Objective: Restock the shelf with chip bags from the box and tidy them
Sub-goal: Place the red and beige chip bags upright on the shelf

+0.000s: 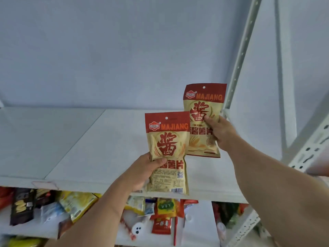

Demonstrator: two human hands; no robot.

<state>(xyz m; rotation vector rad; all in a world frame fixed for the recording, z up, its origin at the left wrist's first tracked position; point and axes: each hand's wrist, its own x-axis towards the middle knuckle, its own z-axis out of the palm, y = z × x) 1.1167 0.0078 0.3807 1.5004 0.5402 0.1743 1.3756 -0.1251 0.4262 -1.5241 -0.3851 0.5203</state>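
Two tan chip bags with red tops marked MAJIANG are held upright over the white shelf board [74, 139]. My left hand [142, 170] grips the nearer bag [168, 150] by its lower left side, thumb across the front. My right hand [220, 134] grips the farther bag [203, 111] by its right edge, near the back right corner of the shelf. The nearer bag overlaps the lower left of the farther one. The farther bag's bottom edge is at or just above the board; I cannot tell if it touches. No box is in view.
A white perforated upright [238, 65] stands just right of the farther bag, and another metal rail [309, 145] runs at the far right. The lower shelf [199, 227] holds several mixed snack packets, among them a yellow pack [80, 204] and red sachets [163, 223].
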